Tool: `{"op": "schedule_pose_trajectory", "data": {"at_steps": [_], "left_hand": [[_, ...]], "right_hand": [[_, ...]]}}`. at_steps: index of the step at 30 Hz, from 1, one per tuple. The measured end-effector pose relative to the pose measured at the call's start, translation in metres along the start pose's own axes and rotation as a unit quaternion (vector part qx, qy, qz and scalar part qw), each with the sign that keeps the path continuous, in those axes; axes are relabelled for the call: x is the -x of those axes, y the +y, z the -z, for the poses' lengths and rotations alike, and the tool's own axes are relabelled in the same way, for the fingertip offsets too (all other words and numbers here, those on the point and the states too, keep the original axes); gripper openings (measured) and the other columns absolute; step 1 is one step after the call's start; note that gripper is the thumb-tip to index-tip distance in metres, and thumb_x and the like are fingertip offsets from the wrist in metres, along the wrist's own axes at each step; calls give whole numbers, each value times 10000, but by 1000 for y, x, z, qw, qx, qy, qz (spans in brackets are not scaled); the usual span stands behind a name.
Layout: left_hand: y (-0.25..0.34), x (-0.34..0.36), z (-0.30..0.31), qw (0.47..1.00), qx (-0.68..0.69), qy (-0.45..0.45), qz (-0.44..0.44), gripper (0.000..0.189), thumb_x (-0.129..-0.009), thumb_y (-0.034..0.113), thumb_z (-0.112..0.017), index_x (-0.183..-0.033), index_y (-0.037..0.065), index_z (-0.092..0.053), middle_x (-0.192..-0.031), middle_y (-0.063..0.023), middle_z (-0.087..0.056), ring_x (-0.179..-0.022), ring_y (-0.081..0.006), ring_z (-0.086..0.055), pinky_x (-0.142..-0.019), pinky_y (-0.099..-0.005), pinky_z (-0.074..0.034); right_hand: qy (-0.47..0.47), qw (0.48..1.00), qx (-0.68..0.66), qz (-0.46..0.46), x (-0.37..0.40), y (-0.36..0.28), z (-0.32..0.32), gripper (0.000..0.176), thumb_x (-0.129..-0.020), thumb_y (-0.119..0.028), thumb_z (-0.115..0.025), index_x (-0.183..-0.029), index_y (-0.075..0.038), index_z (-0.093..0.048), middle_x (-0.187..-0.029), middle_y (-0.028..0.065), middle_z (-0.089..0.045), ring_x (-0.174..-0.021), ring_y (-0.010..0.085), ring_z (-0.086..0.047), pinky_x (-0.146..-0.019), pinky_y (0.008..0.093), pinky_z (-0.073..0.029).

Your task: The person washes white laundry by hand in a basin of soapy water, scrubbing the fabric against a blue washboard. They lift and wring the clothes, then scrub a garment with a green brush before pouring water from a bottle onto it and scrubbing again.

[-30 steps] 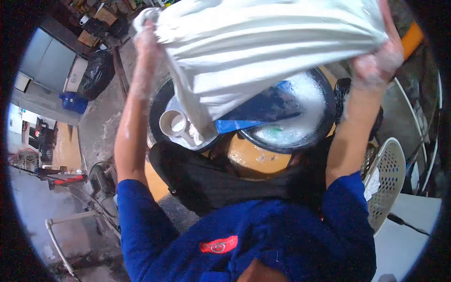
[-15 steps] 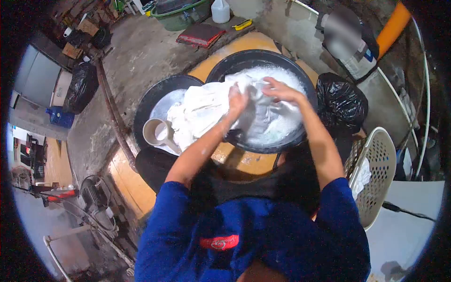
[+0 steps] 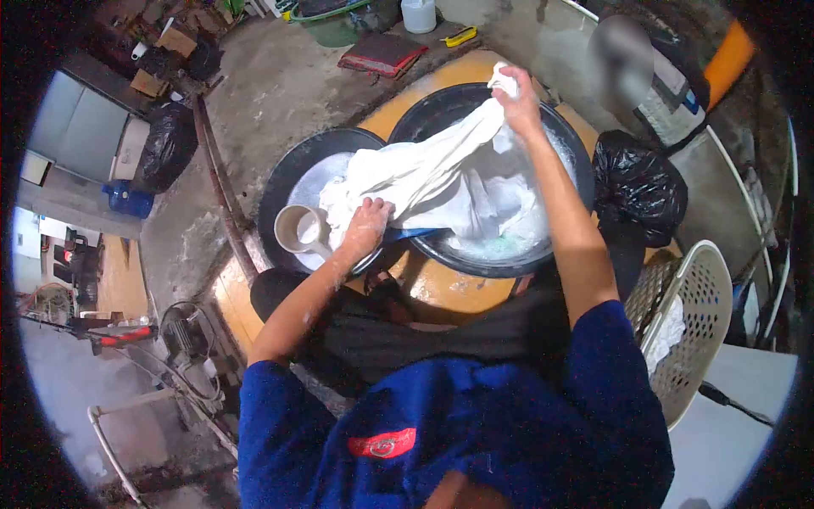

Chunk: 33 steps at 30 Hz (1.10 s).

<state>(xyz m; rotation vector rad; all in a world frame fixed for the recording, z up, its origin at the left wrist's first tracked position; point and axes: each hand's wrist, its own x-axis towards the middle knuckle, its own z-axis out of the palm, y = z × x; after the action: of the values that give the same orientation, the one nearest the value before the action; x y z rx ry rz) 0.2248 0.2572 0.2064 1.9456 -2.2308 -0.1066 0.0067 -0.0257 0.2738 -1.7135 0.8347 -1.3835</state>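
White wet cloth (image 3: 424,174) stretches from the left black basin (image 3: 275,187) across to the right black basin (image 3: 407,114), which holds suds. My right hand (image 3: 519,106) is closed on a bunched end of it, raised over the far side of the right basin. My left hand (image 3: 368,222) has its fingers bent on the cloth's near edge, between the two basins. A beige cup (image 3: 292,229) sits in the left basin, just left of my left hand.
A black plastic bag (image 3: 640,187) lies right of the basins, with a beige perforated basket (image 3: 704,314) nearer me. Beyond the basins are a dark red folded item (image 3: 381,55), a yellow-handled tool (image 3: 460,36), a white jug (image 3: 419,15) and a green tub (image 3: 335,25).
My right hand has moved up and away, pulling an end of the cloth out taut. My left hand has shifted left and toward me. The whole view has shifted slightly.
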Motion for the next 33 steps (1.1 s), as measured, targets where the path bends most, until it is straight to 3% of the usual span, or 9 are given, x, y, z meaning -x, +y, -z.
{"op": "schedule_pose_trajectory", "data": {"at_steps": [5, 10, 14, 18, 21, 24, 28, 31, 33], "left_hand": [[-16, 33, 22, 981, 86, -166, -53, 354, -698, 55, -498, -1051, 47, -497, -945, -177, -531, -915, -336, -498, -818, -385, -394], [-68, 42, 31, 935, 38, -354, -6, 473, -652, 151, -619, -1098, 66, -485, -853, -151, -578, -806, -295, -551, -737, -356, -434], [-133, -7, 39, 870, 267, -409, 73, 389, -662, 157, -612, -1026, 64, -508, -871, -147, -580, -803, -309, -543, -714, -342, -428], [-124, -85, 31, 996, 43, 73, 24, 381, -713, 205, -598, -1037, 33, -492, -994, -152, -563, -937, -286, -542, -774, -359, -436], [-76, -115, 32, 976, -29, -144, 160, 432, -692, 244, -618, -1052, 39, -496, -1050, -149, -548, -988, -293, -521, -806, -368, -427], [-90, -135, 2, 976, 2, -192, 102, 488, -659, 262, -641, -1084, 71, -494, -1035, -139, -555, -971, -304, -524, -801, -372, -431], [-133, -157, -6, 984, -78, -53, 154, 286, -706, 280, -599, -902, 71, -604, -957, -153, -584, -916, -324, -538, -761, -394, -434], [-186, -166, -13, 934, 83, 186, 293, 383, -745, 304, -576, -960, -7, -517, -921, -228, -567, -892, -348, -537, -756, -415, -430], [-182, -163, -23, 931, 99, 192, 293, 464, -758, 312, -570, -1016, -53, -446, -892, -259, -560, -880, -353, -542, -756, -415, -428]], "right_hand": [[-21, 996, 72, 42, 34, 42, -23, 439, -642, 0, -635, -1027, -93, -446, -975, 135, -538, -910, 277, -534, -792, 340, -411], [-62, 988, 55, -130, 111, 66, -62, 409, -647, -29, -647, -1011, -75, -466, -1005, 112, -518, -969, 249, -483, -851, 297, -361], [-36, 992, 27, -115, 102, 56, -55, 431, -643, -28, -654, -1026, -69, -460, -990, 104, -524, -948, 226, -491, -838, 287, -365], [-90, 974, -137, -156, 87, 41, -41, 521, -649, -12, -650, -1105, -77, -407, -986, 102, -531, -911, 191, -509, -808, 269, -385], [-140, 941, -213, -222, 88, 37, -36, 560, -652, -8, -652, -1135, -58, -373, -985, 109, -529, -890, 177, -528, -757, 266, -426], [-163, 943, -191, -219, 80, 37, -27, 575, -661, -21, -656, -1153, -22, -358, -993, 115, -531, -905, 176, -528, -756, 272, -437], [-196, 945, -175, -193, 71, 27, -18, 569, -675, -46, -661, -1160, 11, -370, -1005, 115, -533, -911, 179, -525, -791, 275, -423], [-237, 955, -116, -132, 77, 46, -35, 530, -671, -52, -658, -1138, 15, -416, -1028, 84, -522, -956, 167, -499, -834, 276, -394], [-295, 944, -58, -136, 87, 51, -44, 524, -674, -51, -642, -1149, 1, -426, -1067, 67, -513, -1002, 167, -475, -869, 272, -372]]}}
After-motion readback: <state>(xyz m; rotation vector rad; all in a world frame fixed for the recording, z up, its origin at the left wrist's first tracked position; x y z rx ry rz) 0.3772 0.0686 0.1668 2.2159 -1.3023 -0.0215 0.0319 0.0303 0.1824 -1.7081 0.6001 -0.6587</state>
